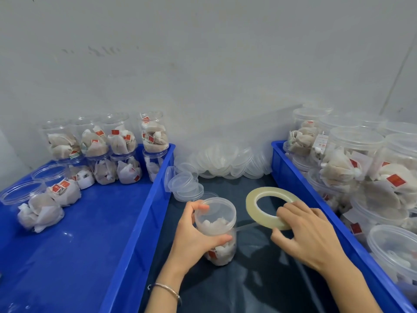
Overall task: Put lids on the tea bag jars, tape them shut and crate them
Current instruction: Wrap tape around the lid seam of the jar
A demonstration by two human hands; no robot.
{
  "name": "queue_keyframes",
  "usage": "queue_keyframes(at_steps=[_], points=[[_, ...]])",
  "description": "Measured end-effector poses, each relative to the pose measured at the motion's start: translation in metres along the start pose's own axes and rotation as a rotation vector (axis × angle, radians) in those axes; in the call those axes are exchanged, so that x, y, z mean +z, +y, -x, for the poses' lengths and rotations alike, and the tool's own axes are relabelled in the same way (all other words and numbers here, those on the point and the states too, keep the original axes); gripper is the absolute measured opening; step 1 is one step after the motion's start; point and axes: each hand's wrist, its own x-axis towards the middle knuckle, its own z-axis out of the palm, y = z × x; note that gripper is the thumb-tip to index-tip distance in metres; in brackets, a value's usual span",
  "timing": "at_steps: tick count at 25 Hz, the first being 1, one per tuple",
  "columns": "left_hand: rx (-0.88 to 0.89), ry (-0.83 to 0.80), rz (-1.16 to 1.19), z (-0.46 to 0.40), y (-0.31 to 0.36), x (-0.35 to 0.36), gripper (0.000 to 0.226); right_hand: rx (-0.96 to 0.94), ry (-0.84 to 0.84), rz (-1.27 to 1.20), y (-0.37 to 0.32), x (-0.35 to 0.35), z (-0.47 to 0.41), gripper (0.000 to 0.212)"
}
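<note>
Blue crates (140, 213), clear jars (215, 224), red tags (396, 180), yellowish tape roll (251, 203).

Two bare forearms, no sleeves in view, thin silver bangle (167, 289) on the left wrist
</note>
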Motion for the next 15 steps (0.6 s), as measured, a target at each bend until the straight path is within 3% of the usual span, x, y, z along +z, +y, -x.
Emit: queue_keyframes(at_steps=[5,10,13,15], points=[[0.023,-0.149,0.072,0.005,-0.003,-0.013,0.067,0.03,0.008,0.02,0.006,0.007,-0.023,0.035],[-0.019,-0.364,0.147,0.007,0.004,-0.023,0.074,-0.168,-0.055,-0.112,-0.015,0.018,-0.056,0.024],[-0.107,-0.485,0.054,0.004,0.018,-0.029,0.085,-0.254,-0.1,-0.177,-0.023,0.023,-0.062,0.022],[-0.149,-0.526,-0.143,-0.001,0.033,-0.034,0.085,-0.267,-0.125,-0.253,-0.024,0.023,-0.063,0.02]])
